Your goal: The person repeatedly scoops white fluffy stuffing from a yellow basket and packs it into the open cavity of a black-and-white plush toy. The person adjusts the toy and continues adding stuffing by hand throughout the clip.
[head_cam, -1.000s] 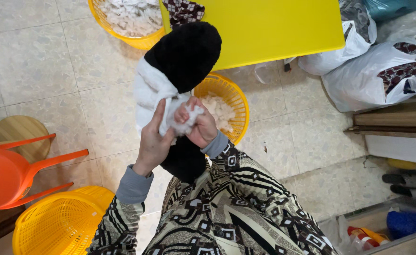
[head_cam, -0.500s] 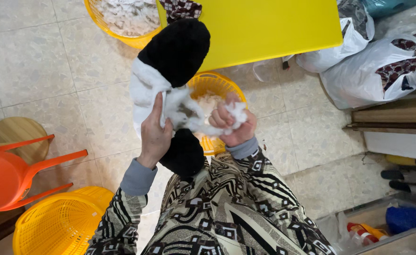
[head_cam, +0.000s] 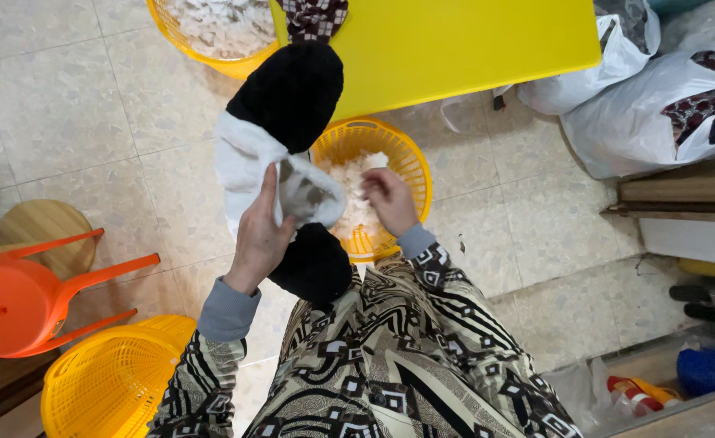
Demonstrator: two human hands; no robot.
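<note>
My left hand (head_cam: pixel 260 235) grips a black and white plush toy (head_cam: pixel 280 154) by its white middle, holding it up over my lap. The toy's opening gapes toward the right. My right hand (head_cam: pixel 390 199) reaches down into a yellow basket (head_cam: pixel 406 166) of white stuffing (head_cam: pixel 353 182) on the floor, fingers curled on the fluff. The basket sits just under the edge of a yellow table (head_cam: pixel 455 40).
A second yellow basket of stuffing (head_cam: pixel 203 24) stands at the top, another yellow basket (head_cam: pixel 110 381) at lower left beside an orange stool (head_cam: pixel 25 300) and a round wooden stool (head_cam: pixel 45 227). White plastic bags (head_cam: pixel 657 105) lie at right, above a wooden ledge.
My right hand has left the toy's opening and dropped into the basket of stuffing. My left hand keeps the toy up, slightly shifted.
</note>
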